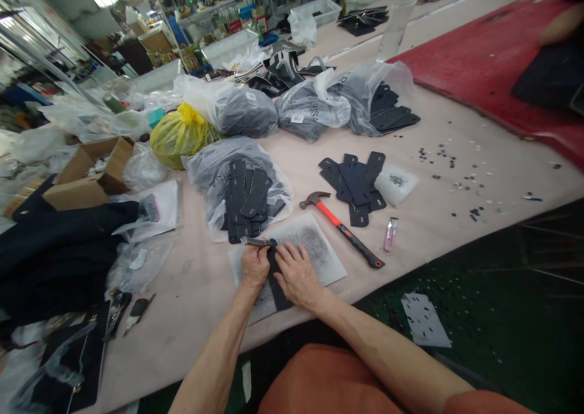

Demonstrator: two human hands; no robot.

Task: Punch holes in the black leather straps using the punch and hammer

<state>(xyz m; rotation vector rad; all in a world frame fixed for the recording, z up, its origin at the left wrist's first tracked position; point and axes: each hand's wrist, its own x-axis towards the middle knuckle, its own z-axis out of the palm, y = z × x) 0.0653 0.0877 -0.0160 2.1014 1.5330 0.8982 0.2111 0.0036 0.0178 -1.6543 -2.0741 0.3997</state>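
My left hand (pixel 255 267) is closed around a metal punch-like tool (pixel 256 241), whose shaft sticks out to the left above the fingers. Under both hands lies a black strip (pixel 279 292), on a whitish board (pixel 331 262) speckled with dark marks. My right hand (pixel 296 274) rests flat on the strip and board with its fingers stretched out. To the right of the board is a hammer (pixel 340 224) with a red and black handle. Black pieces (pixel 249 198) lie on a clear plastic bag just beyond the hands.
More black pieces (pixel 356 186) are stacked beyond the hammer, beside a small clear bag (pixel 396 185). A pink cutter (pixel 390 234) lies right of it. Filled bags (pixel 246 110) line the back; a cardboard box (pixel 91 177) and dark cloth (pixel 55 256) are left. A person's arm (pixel 563 28) shows top right.
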